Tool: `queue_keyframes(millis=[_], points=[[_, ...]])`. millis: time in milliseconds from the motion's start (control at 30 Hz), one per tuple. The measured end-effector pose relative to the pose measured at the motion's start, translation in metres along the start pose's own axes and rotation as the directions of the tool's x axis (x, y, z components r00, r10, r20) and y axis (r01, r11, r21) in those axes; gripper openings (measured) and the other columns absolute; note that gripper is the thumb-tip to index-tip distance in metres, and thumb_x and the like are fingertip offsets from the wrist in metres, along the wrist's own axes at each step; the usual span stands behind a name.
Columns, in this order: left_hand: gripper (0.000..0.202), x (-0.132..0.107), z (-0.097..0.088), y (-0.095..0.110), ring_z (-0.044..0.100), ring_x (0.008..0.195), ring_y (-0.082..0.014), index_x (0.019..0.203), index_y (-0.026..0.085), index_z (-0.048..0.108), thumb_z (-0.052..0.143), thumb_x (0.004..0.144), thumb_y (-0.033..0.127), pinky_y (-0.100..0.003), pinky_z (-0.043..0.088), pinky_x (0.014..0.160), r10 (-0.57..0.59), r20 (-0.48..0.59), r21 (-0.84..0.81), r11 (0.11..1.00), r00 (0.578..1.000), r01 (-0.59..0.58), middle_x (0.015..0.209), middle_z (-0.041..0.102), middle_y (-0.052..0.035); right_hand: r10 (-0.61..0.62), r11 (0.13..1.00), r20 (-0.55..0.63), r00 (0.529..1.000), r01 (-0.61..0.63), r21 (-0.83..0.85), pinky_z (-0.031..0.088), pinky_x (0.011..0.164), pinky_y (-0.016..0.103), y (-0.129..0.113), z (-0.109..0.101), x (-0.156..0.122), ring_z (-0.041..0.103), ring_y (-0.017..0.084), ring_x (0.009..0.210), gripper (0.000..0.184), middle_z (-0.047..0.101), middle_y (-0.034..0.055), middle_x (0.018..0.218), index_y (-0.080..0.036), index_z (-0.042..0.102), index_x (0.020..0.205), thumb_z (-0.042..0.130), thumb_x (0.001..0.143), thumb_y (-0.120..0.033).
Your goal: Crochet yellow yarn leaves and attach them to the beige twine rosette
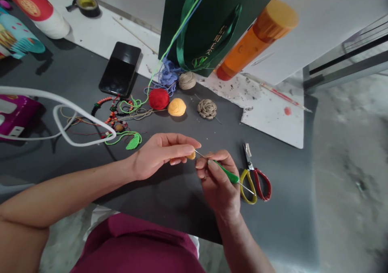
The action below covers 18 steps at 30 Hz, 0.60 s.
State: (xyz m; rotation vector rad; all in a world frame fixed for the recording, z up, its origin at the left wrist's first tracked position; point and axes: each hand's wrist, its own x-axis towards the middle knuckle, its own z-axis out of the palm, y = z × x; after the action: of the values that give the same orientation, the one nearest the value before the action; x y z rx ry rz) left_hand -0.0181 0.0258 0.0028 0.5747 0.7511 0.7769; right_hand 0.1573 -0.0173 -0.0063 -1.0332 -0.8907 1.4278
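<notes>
Between the thumb and fingers of my left hand [165, 151] is a small yellow-orange piece [191, 155], mostly covered by the fingertips. My right hand [220, 184] grips a crochet hook [226, 171] with a green handle, its thin metal tip reaching the piece at my left fingertips. The hook's other metal end sticks out past my right hand, over the scissors [250, 176] with one yellow and one red handle. Beyond my hands lie a red ball [159, 99], a yellow ball [177, 107], a beige ball [187, 80] and a brown coiled knot [207, 108].
Blue yarn [168, 77], a green crocheted leaf [133, 141] and beaded strings [113, 113] lie left of centre. A black phone [120, 68], a dark green bag [209, 26] and an orange bottle [254, 40] stand farther back. A white cable [81, 111] loops at left.
</notes>
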Motion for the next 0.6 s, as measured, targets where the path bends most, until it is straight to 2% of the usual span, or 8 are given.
queue_keyframes(millis=[200,367,600], points=[[0.032,-0.0015,-0.0005,-0.0005,0.051,0.067,-0.0083,0.091,0.016,0.078,0.091,0.065,0.029,-0.024,0.036,0.061,0.002,-0.009,0.079,0.997,1.0,-0.001,0.075,0.066,0.0005,-0.001,1.0,-0.003,1.0,0.001,0.024,0.049,0.05,0.021,-0.0002,0.0014,0.0003,0.065,0.01,0.054,0.01,0.077,-0.0025,0.07,-0.024,0.068,0.083,0.077,0.084,-0.029],[0.029,-0.0021,-0.0014,-0.0026,0.049,0.063,-0.0086,0.091,0.015,0.078,0.086,0.072,0.034,-0.025,0.033,0.057,0.04,-0.047,0.142,0.989,0.998,-0.033,0.071,0.063,0.0,0.003,0.999,-0.02,1.0,-0.004,-0.035,0.049,0.049,0.022,0.0003,0.0004,0.0,0.065,0.012,0.052,0.016,0.077,-0.0012,0.07,-0.023,0.066,0.082,0.078,0.082,-0.034],[0.02,-0.001,-0.0005,-0.0037,0.047,0.062,-0.009,0.089,0.015,0.081,0.082,0.076,0.03,-0.027,0.032,0.057,0.06,-0.014,0.062,0.996,0.998,-0.059,0.068,0.064,-0.0009,-0.011,1.0,-0.003,1.0,0.011,0.001,0.049,0.049,0.022,0.001,0.0001,0.0001,0.065,0.011,0.054,0.014,0.077,-0.0026,0.07,-0.025,0.066,0.082,0.078,0.083,-0.032]])
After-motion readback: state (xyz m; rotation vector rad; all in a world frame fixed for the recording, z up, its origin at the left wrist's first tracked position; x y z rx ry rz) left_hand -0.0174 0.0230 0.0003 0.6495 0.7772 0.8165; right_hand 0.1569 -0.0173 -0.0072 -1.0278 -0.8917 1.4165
